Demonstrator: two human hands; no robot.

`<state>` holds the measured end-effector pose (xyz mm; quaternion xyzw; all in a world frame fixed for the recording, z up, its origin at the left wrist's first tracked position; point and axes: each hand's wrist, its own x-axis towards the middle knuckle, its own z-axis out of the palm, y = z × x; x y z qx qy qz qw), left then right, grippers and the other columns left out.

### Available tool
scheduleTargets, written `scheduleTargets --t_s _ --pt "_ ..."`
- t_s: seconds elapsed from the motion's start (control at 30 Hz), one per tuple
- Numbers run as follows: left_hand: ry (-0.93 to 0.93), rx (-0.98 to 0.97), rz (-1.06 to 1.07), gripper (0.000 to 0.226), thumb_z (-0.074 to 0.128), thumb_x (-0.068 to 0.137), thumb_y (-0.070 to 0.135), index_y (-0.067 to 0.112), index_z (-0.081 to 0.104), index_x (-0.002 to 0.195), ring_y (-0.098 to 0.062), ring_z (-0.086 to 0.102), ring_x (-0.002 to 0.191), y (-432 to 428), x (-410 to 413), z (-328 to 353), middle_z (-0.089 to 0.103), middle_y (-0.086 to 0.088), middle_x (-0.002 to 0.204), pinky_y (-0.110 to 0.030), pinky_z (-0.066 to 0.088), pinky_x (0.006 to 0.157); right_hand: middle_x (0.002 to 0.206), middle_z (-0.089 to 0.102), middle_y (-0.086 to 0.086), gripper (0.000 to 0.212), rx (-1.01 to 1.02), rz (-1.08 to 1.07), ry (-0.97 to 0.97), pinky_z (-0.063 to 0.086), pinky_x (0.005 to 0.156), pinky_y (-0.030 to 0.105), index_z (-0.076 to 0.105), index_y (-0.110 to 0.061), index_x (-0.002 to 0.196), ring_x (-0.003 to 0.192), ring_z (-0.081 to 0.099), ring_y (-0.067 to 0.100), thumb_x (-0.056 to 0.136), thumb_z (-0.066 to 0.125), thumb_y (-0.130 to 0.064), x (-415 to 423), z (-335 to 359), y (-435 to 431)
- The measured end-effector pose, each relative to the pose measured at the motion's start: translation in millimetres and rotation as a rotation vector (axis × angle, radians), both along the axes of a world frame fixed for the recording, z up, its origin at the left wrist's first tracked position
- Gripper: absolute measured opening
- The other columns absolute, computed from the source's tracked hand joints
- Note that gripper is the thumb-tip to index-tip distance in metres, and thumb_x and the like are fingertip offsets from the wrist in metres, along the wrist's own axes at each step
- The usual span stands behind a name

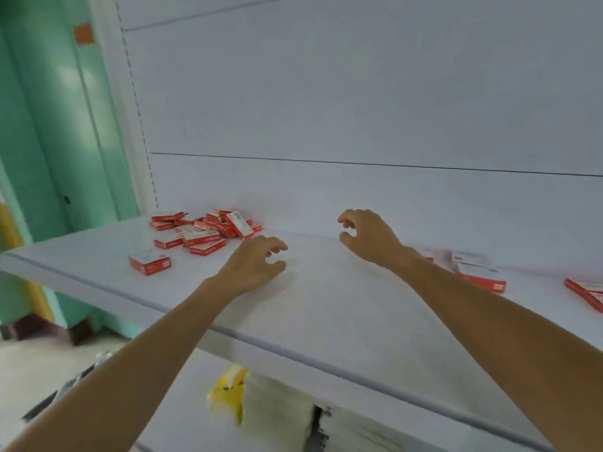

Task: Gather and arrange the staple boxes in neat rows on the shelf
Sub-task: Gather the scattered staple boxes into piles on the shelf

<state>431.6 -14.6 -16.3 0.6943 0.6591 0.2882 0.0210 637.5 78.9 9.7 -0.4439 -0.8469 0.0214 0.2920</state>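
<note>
The blurred boxes (479, 275) behind the right forearm are smeared by motion and partly covered by the arm. Their number is hard to tell, perhaps two or three. A cut-off box (587, 291), red like the rest, runs out of the right edge of the view. Below the shelf (326, 305), a yellow packet (228, 391) and the pale goods beside it are too soft to identify.

At the back left of the shelf lies a jumbled pile of staple boxes (205, 228), some leaning on others. A single box (149, 262) sits apart in front of it, near the shelf's front edge.

The left hand (253, 262) is just right of the pile, fingers loosely curled and holding nothing. Whether it touches the shelf I cannot tell. The right hand (367, 234) is further back, fingers likewise curled and empty.
</note>
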Motion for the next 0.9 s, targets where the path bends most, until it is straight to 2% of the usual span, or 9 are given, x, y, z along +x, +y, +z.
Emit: scheduleTargets --t_s 0.1,0.23,0.3,0.4,0.5,0.57,0.7,0.77,0.9 --pt "-0.012 -0.005 0.114 0.029 0.061 0.086 0.020 0.018 0.060 0.115 -0.007 0.049 0.092 -33.9 -51.3 -4.4 0.061 0.000 0.118 -0.018 0.037 0.080 0.114 0.061 0.005 0.033 0.019 0.126 -0.012 0.044 0.091 0.034 0.055 -0.012 0.120 0.110 0.051 0.020 0.089 0.053 -0.020 -66.1 1.9 -16.5" --pt "-0.027 -0.052 0.254 0.030 0.060 0.085 0.016 0.015 0.062 0.115 -0.015 0.055 0.100 -75.5 -123.0 -4.8 0.062 -0.004 0.117 -0.017 0.037 0.085 0.117 0.061 0.007 0.036 -0.024 0.266 -0.079 0.046 0.090 0.035 0.055 -0.012 0.123 0.108 0.054 0.023 0.088 0.055 -0.020 -149.2 -1.0 -46.0" --pt "-0.016 -0.061 0.306 0.029 0.059 0.085 0.017 0.017 0.062 0.114 -0.018 0.056 0.102 -93.8 -157.5 -0.4 0.062 -0.005 0.115 -0.022 0.040 0.089 0.120 0.060 0.009 0.038 -0.066 0.300 -0.103 0.046 0.090 0.034 0.054 -0.013 0.124 0.108 0.056 0.025 0.087 0.056 -0.020 -183.8 -3.8 -57.9" --pt "-0.008 -0.050 0.320 0.029 0.058 0.087 0.018 0.015 0.060 0.116 -0.018 0.056 0.103 -116.2 -200.1 5.0 0.061 -0.004 0.116 -0.024 0.039 0.088 0.121 0.060 0.008 0.038 -0.083 0.321 -0.075 0.043 0.085 0.028 0.054 -0.012 0.125 0.107 0.057 0.024 0.087 0.057 -0.019 -227.0 -5.6 -70.1" --pt "0.020 -0.052 0.311 0.030 0.058 0.087 0.018 0.015 0.059 0.117 -0.017 0.055 0.103 -131.7 -232.4 2.8 0.060 -0.005 0.118 -0.024 0.040 0.088 0.118 0.062 0.008 0.035 -0.071 0.334 -0.043 0.045 0.087 0.029 0.056 -0.009 0.121 0.106 0.058 0.024 0.087 0.057 -0.017 -260.6 -7.0 -81.9" --pt "0.027 -0.058 0.289 0.030 0.058 0.087 0.018 0.015 0.059 0.117 -0.018 0.055 0.103 -135.9 -248.5 -0.3 0.060 -0.005 0.118 -0.026 0.042 0.089 0.119 0.062 0.008 0.036 -0.062 0.337 -0.049 0.045 0.088 0.030 0.056 -0.011 0.122 0.106 0.058 0.022 0.087 0.058 -0.017 -274.8 -9.0 -86.6" --pt "0.012 -0.039 0.229 0.029 0.059 0.087 0.017 0.014 0.060 0.116 -0.015 0.055 0.100 -127.5 -265.8 -4.7 0.061 -0.005 0.117 -0.022 0.040 0.085 0.117 0.062 0.006 0.036 -0.061 0.300 -0.016 0.043 0.082 0.024 0.057 -0.013 0.122 0.100 0.057 0.018 0.087 0.060 -0.023 -277.7 -5.0 -87.3" --pt "-0.011 -0.036 0.189 0.029 0.059 0.087 0.017 0.014 0.060 0.116 -0.012 0.052 0.096 -118.2 -264.7 -10.2 0.060 -0.004 0.117 -0.020 0.039 0.084 0.115 0.062 0.007 0.037 -0.066 0.255 -0.033 0.045 0.084 0.027 0.057 -0.010 0.121 0.101 0.057 0.021 0.087 0.060 -0.024 -271.0 -2.5 -84.4" --pt "-0.039 -0.016 0.121 0.029 0.059 0.086 0.019 0.017 0.060 0.115 -0.009 0.049 0.093 -95.2 -256.8 -19.4 0.060 -0.003 0.114 -0.020 0.037 0.083 0.115 0.060 0.008 0.037 -0.099 0.189 -0.024 0.039 0.078 0.025 0.054 -0.007 0.123 0.092 0.050 0.014 0.086 0.058 -0.013 -259.8 1.5 -70.7"
